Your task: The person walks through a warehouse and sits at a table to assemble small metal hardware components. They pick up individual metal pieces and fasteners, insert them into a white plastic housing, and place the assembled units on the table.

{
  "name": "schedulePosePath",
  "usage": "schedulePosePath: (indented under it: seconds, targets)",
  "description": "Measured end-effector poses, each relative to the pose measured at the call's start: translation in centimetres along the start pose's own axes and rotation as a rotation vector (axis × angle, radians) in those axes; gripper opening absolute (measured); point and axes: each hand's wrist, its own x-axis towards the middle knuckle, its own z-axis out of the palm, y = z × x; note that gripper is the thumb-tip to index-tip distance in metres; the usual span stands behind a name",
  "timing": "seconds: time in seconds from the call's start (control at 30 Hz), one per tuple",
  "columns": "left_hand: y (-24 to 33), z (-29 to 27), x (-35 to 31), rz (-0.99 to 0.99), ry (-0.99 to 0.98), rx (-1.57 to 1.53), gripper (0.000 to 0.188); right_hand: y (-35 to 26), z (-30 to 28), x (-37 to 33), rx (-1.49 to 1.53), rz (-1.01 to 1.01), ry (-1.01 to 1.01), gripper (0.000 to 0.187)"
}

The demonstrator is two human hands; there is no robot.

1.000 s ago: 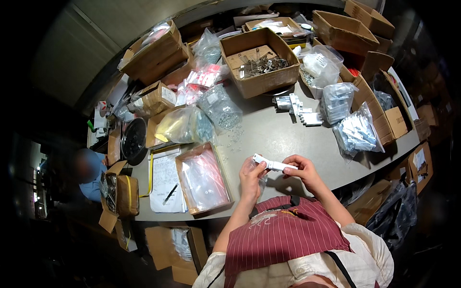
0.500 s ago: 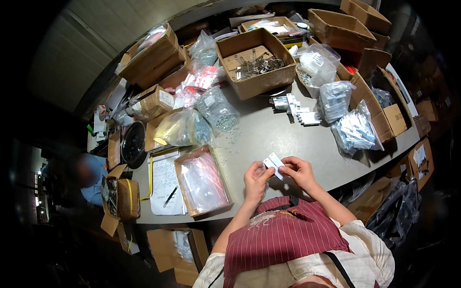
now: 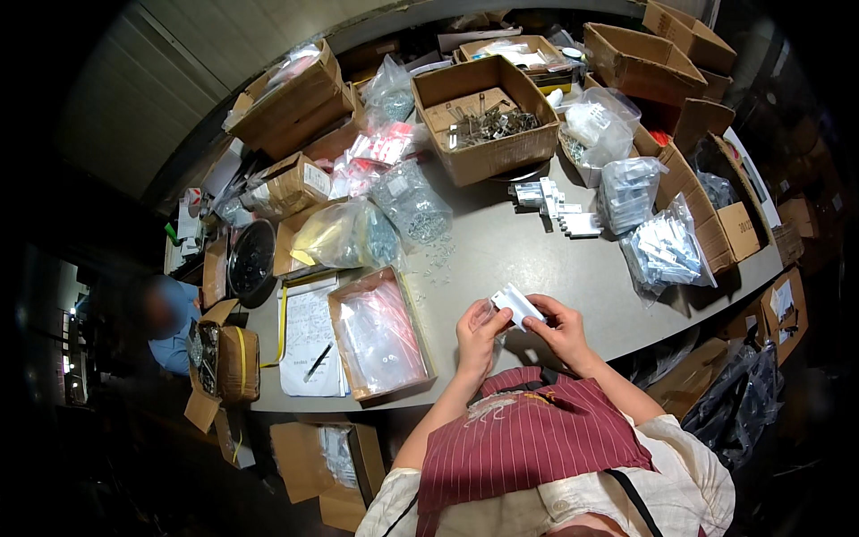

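The white piece [image 3: 519, 305] has turned, fingers of the left hand [image 3: 478, 333] and right hand [image 3: 564, 329] clamped on it, seemingly for positioning, which next calls for a steady grip.

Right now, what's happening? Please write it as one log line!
left grip: holds white piece | right grip: holds same piece | black pen: on papers | cardboard box: metal parts inside
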Motion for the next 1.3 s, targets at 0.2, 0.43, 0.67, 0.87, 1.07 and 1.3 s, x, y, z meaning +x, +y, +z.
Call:
schedulePosePath:
  seconds: [0.2,0.43,0.67,0.87,1.07,1.3]
  targets:
    - [-2.2,-3.5,2.3,0.142,-0.380,0.320,0.028,0.1,-2.5,1.8,0.155,0.064,-0.015,0.031]
    - [1.4,-3.5,2.9,-0.626,-0.660,0.159,0.028,-6.8,-5.5,5.0,-0.372,-0.207,-0.449,0.033]
    - [3.6,-1.5,3.3,-0.730,-0.813,0.087,0.023,-11.2,-6.2,10.1,-0.561,-0.056,-0.949,0.038]
    - [3.7,0.5,4.1,-0.825,-0.877,0.033,0.022,-10.1,-4.8,14.4,-0.466,0.119,-1.171,0.045]
    - [5.4,1.4,4.3,-0.721,-0.876,-0.013,0.034,-9.1,-5.2,15.0,-0.093,0.235,-0.858,0.033]
    - [5.7,0.8,4.4,-0.631,-0.863,-0.067,0.034,-8.3,-3.2,12.1,-0.117,0.081,-0.527,0.023]
